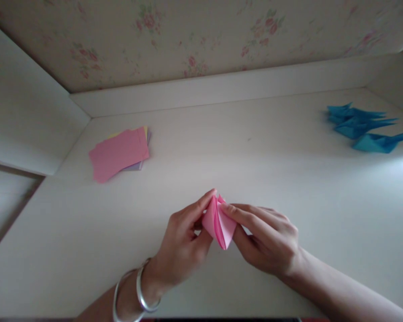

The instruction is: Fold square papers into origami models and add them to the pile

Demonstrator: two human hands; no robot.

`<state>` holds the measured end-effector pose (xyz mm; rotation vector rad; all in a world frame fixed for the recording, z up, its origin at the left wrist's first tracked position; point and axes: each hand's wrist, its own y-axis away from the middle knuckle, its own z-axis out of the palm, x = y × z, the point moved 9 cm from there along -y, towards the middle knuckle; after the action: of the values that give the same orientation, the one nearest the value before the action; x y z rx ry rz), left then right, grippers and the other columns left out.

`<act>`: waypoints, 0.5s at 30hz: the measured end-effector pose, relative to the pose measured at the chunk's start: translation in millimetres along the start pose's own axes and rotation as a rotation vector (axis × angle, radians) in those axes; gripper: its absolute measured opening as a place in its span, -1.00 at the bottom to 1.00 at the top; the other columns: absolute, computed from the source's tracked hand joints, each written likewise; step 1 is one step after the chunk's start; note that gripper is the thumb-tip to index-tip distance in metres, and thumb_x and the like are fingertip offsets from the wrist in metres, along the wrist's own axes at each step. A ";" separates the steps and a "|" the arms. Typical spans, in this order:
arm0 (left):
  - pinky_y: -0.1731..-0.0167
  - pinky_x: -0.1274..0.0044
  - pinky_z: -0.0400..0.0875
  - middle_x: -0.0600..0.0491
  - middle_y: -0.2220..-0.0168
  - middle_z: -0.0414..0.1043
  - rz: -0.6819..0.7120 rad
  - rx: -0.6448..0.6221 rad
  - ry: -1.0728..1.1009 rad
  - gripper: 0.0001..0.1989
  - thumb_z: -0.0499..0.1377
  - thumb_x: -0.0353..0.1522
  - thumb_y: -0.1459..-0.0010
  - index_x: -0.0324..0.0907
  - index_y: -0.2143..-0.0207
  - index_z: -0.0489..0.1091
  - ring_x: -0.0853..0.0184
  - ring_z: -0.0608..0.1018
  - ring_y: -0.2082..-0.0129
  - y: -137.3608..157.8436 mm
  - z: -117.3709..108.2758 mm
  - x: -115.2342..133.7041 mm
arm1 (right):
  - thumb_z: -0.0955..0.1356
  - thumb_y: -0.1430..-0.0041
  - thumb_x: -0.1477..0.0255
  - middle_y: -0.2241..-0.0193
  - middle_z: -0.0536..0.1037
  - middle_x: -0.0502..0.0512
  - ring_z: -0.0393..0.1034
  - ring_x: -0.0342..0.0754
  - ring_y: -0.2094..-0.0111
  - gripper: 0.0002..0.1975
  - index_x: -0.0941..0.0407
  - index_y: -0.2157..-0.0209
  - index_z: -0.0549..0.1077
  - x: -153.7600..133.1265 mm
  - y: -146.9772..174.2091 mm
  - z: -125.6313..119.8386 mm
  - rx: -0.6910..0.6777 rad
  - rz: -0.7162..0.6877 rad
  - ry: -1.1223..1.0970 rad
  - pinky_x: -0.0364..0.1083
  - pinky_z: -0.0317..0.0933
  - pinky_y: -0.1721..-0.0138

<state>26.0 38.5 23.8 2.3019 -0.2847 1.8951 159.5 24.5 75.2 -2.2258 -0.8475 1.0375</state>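
Head view: white desktop [255, 156] bearing stacked sheets [121, 154] far left and blue paper figures [376, 143] far right; near centre, left hand [184, 241] and right hand [270, 239] angle inward, fingertips pinching folded pink paper [227, 226].

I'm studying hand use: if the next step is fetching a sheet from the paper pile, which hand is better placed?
Probably the left hand: it is nearer the paper pile. The right hand also grips the folded pink paper and might hold it alone.
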 end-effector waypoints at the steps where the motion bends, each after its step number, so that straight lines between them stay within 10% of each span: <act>1: 0.15 0.52 0.57 -0.04 -0.02 0.55 -0.026 -0.022 0.035 -0.54 0.19 -0.41 -0.25 -0.08 -0.20 0.34 0.28 0.63 0.20 -0.1 1.5 0.8 | 0.31 -0.20 0.67 0.28 0.68 0.11 0.60 -0.11 0.34 -0.69 0.14 0.05 0.47 0.3 -0.2 -1.6 0.009 -0.006 0.005 -0.15 0.51 0.37; 9: 0.18 0.50 0.57 -0.03 0.10 0.60 -0.093 -0.143 0.299 -0.48 0.29 -0.41 -0.16 -0.10 -0.19 0.36 0.24 0.63 0.18 -2.8 8.7 6.5 | 0.32 -0.14 0.73 0.19 0.65 0.17 0.60 -0.07 0.23 -0.66 0.15 0.09 0.52 1.5 -2.6 -7.3 0.016 -0.037 0.009 -0.16 0.51 0.31; 15: -0.03 0.43 0.47 0.01 -0.07 0.51 0.062 -0.112 0.037 -0.48 0.15 -0.49 -0.26 0.02 -0.24 0.29 0.23 0.57 0.01 -2.8 4.2 10.4 | 0.28 -0.11 0.79 0.16 0.58 0.20 0.57 -0.08 0.18 -0.58 0.16 0.09 0.53 0.5 -0.8 -4.9 -0.006 -0.060 -0.076 -0.17 0.49 0.29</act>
<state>32.6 39.7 33.2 2.2082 -0.4504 1.8965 163.4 24.4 78.3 -2.1638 -0.9458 1.0979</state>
